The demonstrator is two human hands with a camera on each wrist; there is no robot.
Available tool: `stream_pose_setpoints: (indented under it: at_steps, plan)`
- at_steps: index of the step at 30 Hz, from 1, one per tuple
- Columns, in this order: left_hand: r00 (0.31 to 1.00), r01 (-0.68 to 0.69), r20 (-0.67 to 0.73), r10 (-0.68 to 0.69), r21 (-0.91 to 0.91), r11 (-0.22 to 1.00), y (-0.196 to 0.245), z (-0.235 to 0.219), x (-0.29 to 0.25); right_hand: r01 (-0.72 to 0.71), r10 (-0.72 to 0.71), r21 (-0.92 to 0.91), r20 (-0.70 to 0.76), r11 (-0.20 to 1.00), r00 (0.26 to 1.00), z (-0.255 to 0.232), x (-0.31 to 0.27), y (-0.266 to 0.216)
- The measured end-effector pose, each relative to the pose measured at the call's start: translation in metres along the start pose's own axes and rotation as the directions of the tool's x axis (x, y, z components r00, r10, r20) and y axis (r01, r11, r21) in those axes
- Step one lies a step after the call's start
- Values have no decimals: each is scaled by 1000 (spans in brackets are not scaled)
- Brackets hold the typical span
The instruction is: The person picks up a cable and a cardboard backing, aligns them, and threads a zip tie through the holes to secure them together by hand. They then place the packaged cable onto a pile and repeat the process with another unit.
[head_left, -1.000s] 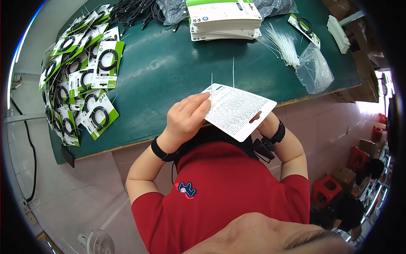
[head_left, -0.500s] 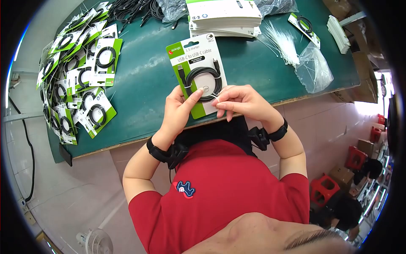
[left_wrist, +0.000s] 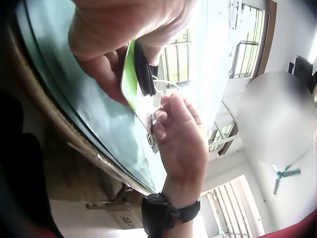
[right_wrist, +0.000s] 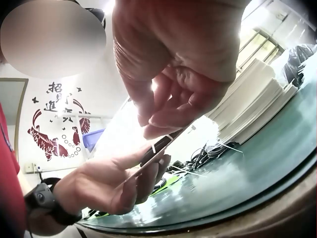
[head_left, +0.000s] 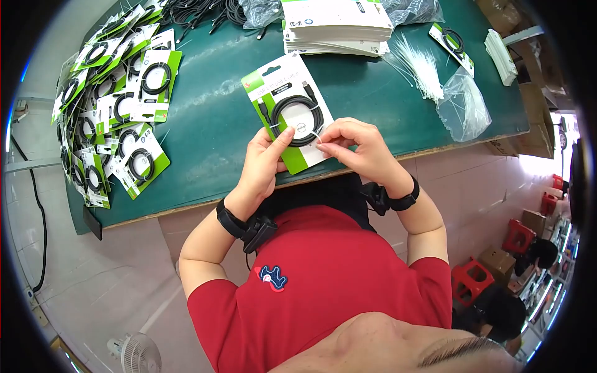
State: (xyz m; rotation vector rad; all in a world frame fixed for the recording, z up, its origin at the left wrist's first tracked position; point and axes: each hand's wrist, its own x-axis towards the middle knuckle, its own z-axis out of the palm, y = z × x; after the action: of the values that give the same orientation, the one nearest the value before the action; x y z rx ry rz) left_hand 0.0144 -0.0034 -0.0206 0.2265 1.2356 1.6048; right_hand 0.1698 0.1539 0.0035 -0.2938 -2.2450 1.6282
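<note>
A white and green packaging card (head_left: 309, 160), printed for a USB-C cable, is held face up and slightly tilted near the table's front edge. On it lies a coiled black cable (head_left: 319, 119), bound by white cable ties at its left and right. My left hand (head_left: 260, 163) grips the card's lower left side, thumb on the front and fingers behind. My right hand (head_left: 364, 148) pinches the end of a white cable tie (head_left: 319, 138) at the coil's lower right. In the left wrist view the tie (left_wrist: 171, 83) forms a loose loop by the right fingertips.
Several finished cable cards (head_left: 155, 78) pile up on the table's left. A stack of cards (head_left: 336, 31) stands at the back, beside loose black cables (head_left: 205, 13). Rightward lie loose cable ties (head_left: 420, 71), a plastic bag (head_left: 465, 105) and one cabled card (head_left: 452, 46).
The card was back side up with two tie ends sticking out; it has since been turned face up. My right hand has come from behind the card to pinch a tie at the front.
</note>
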Motion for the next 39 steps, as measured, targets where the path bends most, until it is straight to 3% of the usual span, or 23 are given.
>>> stream_pose_setpoints:
  at_steps: [5, 9, 14, 17, 39]
  plan:
    - [998, 53, -24, -54, -11, 999, 4, 5, -3, 77, -87, -149, -63, 986, 994, 6, 3, -2]
    - [997, 68, -31, -68, -21, 997, 3, 6, -4, 74, -77, -25, -140, 997, 987, 13, 6, 0]
    - [997, 73, -38, -74, -31, 997, 3, 5, -5, 111, -116, -43, -142, 993, 983, 13, 5, 1]
    - [997, 67, -34, -68, -46, 997, 2, 6, -4, 214, -248, -227, -131, 950, 960, 12, 5, 1]
    - [998, 49, -27, -51, -55, 997, 1, 5, -5, 284, -336, -311, -130, 907, 933, 19, 5, 9]
